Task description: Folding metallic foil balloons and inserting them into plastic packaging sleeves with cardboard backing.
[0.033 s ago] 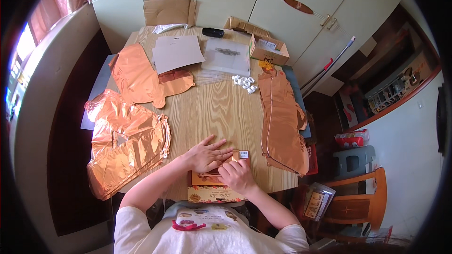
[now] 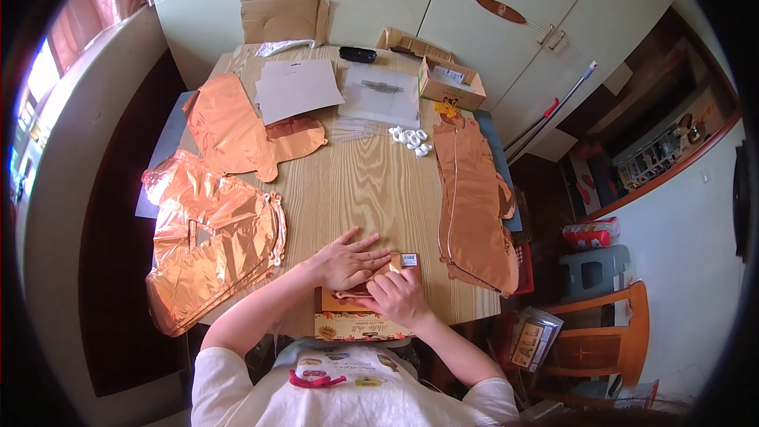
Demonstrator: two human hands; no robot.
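Observation:
My left hand (image 2: 346,263) lies palm down with fingers stretched out, over the top of a printed card package (image 2: 360,326) in autumn colours at the table's near edge. My right hand (image 2: 398,292) is closed, its fingers curled down against the package. What they hold, if anything, is hidden. Copper-coloured foil (image 2: 348,295) shows beneath my hands, and a white barcode label (image 2: 409,259) sits just beyond my right fingers. On the left lie flat copper foil balloons (image 2: 221,229), with another one (image 2: 225,126) behind them. A stack of folded foil balloons (image 2: 474,205) lies on the right.
Grey-white card sheets (image 2: 300,91), a clear plastic sleeve (image 2: 379,95), white ribbon rolls (image 2: 411,140) and an opened cardboard box (image 2: 452,83) occupy the far part of the wooden table (image 2: 360,198). A wooden chair (image 2: 601,348) stands at the right, with a packaged item (image 2: 534,340) on it.

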